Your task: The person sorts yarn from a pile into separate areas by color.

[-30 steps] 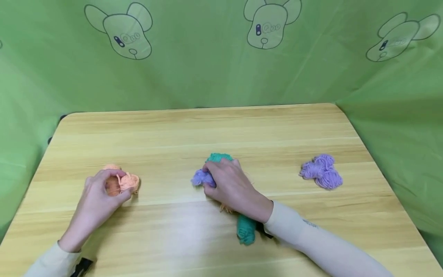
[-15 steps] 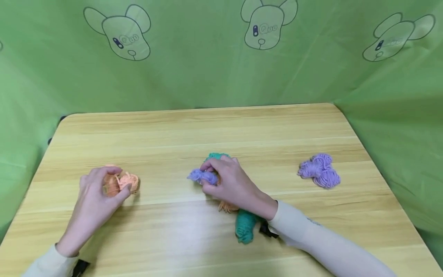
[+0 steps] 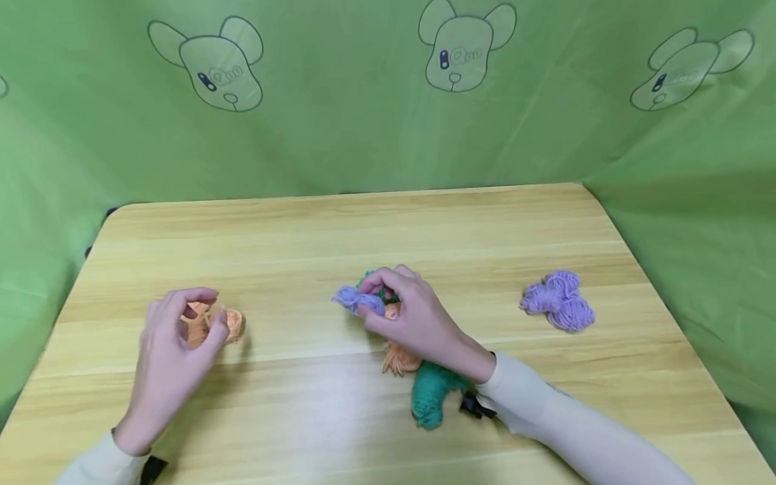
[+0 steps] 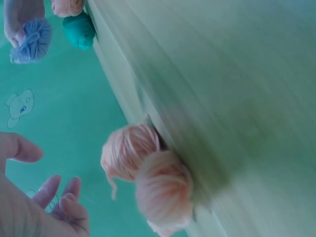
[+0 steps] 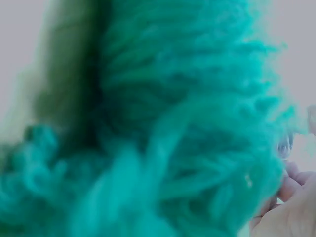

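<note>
In the head view my right hand (image 3: pixel 418 320) pinches a small bundle of bluish-purple yarn (image 3: pixel 359 300) between thumb and fingers. The left wrist view shows that yarn bundle (image 4: pixel 33 42) raised off the table. Beneath the right hand lie a peach yarn bundle (image 3: pixel 400 358) and a green yarn bundle (image 3: pixel 366 277), both partly covered. My left hand (image 3: pixel 176 343) hovers over two peach yarn balls, thumb and fingers apart. In the left wrist view a gap separates this hand (image 4: pixel 37 200) from the peach yarn (image 4: pixel 165 190). Green yarn (image 5: pixel 192 113) fills most of the right wrist view.
A cluster of purple yarn (image 3: pixel 559 300) lies on the right of the wooden table (image 3: pixel 291 417). Another green yarn bundle (image 3: pixel 430 397) sits below my right wrist. Green cloth (image 3: pixel 351 135) with printed animal heads hangs behind and beside the table.
My right hand has lifted the purple yarn up from the pile, uncovering more of the peach bundle. My left hand has let go of the peach yarn and drawn slightly away.
</note>
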The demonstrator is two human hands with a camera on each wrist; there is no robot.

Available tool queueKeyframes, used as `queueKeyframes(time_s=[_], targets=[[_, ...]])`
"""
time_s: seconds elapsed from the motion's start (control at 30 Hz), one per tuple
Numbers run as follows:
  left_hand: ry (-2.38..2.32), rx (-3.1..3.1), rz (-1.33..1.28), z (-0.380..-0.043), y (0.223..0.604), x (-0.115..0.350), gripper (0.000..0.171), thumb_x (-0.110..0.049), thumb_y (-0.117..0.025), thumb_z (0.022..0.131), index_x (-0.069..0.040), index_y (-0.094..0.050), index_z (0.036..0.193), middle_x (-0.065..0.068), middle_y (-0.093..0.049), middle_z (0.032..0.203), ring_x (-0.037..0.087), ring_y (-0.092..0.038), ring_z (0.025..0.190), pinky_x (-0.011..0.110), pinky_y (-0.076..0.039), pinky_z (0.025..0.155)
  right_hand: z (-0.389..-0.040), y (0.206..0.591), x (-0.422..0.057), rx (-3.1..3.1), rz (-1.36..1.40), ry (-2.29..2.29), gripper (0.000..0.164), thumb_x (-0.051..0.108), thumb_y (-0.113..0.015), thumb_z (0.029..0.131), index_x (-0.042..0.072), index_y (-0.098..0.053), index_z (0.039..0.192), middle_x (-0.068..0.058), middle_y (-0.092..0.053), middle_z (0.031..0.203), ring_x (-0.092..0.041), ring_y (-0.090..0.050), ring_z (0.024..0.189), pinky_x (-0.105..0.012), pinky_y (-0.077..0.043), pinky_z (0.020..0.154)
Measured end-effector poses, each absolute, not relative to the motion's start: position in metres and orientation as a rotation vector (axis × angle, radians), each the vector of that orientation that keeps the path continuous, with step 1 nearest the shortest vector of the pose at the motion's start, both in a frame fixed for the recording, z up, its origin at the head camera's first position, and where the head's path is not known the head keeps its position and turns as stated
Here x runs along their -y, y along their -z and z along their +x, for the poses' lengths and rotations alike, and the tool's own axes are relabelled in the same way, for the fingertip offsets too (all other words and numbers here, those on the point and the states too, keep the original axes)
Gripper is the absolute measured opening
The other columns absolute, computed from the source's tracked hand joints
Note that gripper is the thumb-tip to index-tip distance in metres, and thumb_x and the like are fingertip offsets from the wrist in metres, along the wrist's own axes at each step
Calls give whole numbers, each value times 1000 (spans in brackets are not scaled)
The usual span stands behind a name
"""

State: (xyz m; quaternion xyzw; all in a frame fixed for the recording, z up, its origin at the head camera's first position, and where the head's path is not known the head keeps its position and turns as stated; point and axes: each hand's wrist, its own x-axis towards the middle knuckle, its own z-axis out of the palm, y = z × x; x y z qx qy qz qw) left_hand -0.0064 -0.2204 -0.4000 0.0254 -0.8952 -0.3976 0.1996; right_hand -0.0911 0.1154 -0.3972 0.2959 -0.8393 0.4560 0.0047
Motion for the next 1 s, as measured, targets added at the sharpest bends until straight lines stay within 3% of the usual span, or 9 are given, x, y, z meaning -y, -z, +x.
queueKeyframes(time_s=[0.27,0.47,0.6,0.83,1.0], targets=[[1156,2507,25,-9,402,207,28,-6,-79,92,-6,-74,120,8,-71,110,21,-46,96,32,-31,77,-90,394,-125,2551,831,-1612,23,15,-81,94,17,-74,116,4,-65,103,-30,-54,92,-48,-45,74],[1176,2500,-38,-10,401,199,27,-4,-78,91,-7,-74,117,8,-73,112,21,-48,96,34,-34,79,-90,391,-129,2520,796,-1642,22,11,-78,96,15,-73,117,1,-64,104,-30,-55,91,-42,-46,67],[1219,2519,-82,-10,403,190,26,-4,-78,92,-7,-73,118,9,-74,116,23,-50,97,39,-36,83,-90,387,-133,2513,779,-1637,24,10,-78,95,15,-73,118,1,-64,106,-23,-56,97,-40,-50,64],[1289,2564,-110,-11,402,175,28,-10,-79,95,-12,-74,122,4,-73,117,24,-51,100,37,-36,83,-90,377,-144,2528,721,-1638,24,14,-78,95,16,-74,119,1,-66,108,-20,-56,103,-44,-44,89],[1327,2615,-109,-13,401,167,28,-14,-78,96,-13,-74,124,3,-73,116,24,-54,102,37,-38,80,-90,376,-154,2533,683,-1637,25,13,-79,94,15,-74,119,0,-66,108,-20,-55,102,-47,-43,89]])
